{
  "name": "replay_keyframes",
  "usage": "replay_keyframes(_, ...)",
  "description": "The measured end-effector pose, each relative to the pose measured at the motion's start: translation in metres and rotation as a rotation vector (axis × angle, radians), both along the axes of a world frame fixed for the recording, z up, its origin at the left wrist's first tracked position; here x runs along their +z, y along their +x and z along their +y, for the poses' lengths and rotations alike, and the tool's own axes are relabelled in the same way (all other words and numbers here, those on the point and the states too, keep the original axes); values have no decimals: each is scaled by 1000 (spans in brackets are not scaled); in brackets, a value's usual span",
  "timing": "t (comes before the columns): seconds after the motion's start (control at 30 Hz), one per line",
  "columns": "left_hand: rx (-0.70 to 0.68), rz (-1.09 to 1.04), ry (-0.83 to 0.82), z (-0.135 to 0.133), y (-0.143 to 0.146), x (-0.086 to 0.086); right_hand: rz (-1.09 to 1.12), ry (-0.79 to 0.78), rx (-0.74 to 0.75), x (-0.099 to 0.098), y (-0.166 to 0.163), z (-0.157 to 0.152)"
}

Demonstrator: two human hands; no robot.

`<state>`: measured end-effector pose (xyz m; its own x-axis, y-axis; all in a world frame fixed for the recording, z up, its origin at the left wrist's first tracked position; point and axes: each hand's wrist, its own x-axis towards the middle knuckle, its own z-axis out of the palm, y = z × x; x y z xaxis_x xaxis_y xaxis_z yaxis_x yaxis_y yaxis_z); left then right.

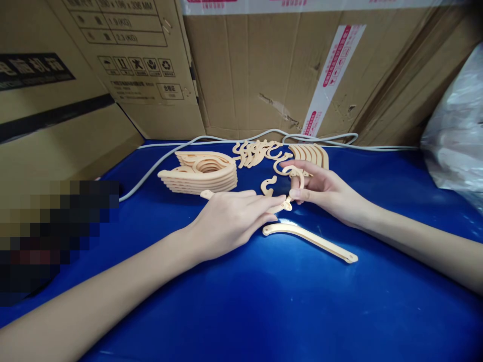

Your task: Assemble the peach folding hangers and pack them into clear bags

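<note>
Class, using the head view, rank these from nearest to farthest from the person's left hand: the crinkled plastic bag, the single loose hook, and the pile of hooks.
1. The single loose hook, just beyond the fingertips of the left hand.
2. The pile of hooks, farther back, straight ahead.
3. The plastic bag, at the far right edge.
</note>
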<state>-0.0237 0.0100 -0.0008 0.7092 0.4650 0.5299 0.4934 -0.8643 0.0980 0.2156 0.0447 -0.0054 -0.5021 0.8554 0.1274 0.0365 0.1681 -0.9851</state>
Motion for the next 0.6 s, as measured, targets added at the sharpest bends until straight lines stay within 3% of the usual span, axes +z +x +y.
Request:
replay_keyframes(0.33, 79, 52, -109, -3, 4, 4, -100, 153, -42, 2, -3, -4)
replay_keyframes(0.5, 186, 49, -288, -8, 7, 13, -191, 444, -119, 4, -5, -18)
replay_keyframes(0.6, 233, -15, -483, -8, 7, 19, -190, 506, -92, 4, -6, -21)
